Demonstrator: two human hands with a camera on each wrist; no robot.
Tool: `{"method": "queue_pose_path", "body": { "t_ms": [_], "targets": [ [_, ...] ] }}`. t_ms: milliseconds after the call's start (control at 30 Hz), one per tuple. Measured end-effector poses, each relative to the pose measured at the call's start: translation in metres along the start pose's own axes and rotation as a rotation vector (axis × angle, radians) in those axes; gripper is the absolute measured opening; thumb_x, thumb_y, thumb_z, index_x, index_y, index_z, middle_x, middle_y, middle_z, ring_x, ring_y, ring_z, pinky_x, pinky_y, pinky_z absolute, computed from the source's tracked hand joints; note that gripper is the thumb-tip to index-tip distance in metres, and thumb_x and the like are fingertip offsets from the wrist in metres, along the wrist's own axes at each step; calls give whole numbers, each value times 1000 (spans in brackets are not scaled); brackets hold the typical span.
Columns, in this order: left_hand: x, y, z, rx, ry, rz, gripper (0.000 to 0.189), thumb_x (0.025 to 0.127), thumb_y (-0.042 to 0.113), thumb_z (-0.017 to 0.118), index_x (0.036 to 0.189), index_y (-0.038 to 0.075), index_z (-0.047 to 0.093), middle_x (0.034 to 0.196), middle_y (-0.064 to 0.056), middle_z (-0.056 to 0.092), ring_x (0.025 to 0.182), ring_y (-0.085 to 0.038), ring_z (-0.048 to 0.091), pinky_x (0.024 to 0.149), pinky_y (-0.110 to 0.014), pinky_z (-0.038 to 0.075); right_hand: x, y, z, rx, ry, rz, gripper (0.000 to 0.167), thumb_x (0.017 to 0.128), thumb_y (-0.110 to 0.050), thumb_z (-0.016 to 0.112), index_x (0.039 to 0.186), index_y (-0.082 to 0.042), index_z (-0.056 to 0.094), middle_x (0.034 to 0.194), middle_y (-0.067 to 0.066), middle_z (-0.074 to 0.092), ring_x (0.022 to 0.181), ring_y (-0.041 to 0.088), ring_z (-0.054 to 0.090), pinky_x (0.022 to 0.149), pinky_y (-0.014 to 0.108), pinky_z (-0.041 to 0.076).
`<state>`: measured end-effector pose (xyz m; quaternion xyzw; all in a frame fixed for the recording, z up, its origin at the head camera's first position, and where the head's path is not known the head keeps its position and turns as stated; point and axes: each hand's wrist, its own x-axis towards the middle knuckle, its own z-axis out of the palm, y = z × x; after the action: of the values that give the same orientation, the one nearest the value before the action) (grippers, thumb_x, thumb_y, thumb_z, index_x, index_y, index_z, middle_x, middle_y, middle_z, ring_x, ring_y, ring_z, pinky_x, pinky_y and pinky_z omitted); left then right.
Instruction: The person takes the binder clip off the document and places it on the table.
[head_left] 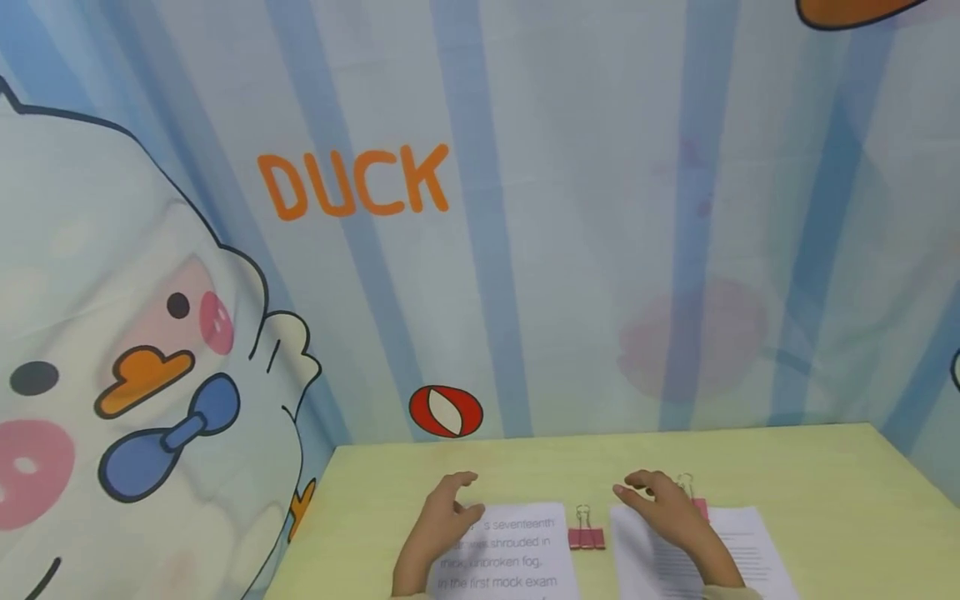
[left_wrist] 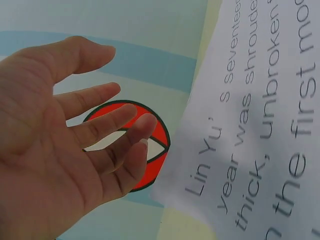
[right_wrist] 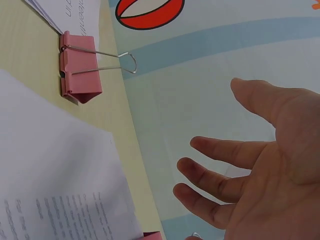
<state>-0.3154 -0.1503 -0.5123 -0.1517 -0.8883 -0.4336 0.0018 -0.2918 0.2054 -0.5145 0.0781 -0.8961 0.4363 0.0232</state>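
Note:
My left hand (head_left: 444,521) hovers over the left edge of a sheet printed in large type (head_left: 517,550), its fingers loosely bent and holding nothing. In the left wrist view the palm of that hand (left_wrist: 65,130) faces the camera beside the large-print sheet (left_wrist: 250,100). Above a second sheet with small, dense lines (head_left: 738,542) is my right hand (head_left: 671,512), fingers apart and bare. Between the two sheets stands a pink binder clip (head_left: 587,538), its wire handles upright. Another pink binder clip (head_left: 701,507) is partly hidden behind the right hand.
Both sheets lie on a pale yellow table (head_left: 525,471). Behind the table's far edge hangs a striped curtain (head_left: 570,250) printed with a cartoon duck, the word DUCK and a red ball (head_left: 465,408). The curtain also runs along the left side.

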Motion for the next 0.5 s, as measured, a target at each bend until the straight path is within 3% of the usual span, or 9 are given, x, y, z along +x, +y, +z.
{"method": "queue_pose_path", "body": {
  "t_ms": [500],
  "targets": [
    [13,25,31,-35,-65,60,58,97,14,74,149,-2,55,147,-26,56,81,-15,56,75,-33,50,-12,13,-17,-35,24,31,46,109,-26,62,132,13,64,130,31,67,118,50,65,99,60,54]
  ]
}}
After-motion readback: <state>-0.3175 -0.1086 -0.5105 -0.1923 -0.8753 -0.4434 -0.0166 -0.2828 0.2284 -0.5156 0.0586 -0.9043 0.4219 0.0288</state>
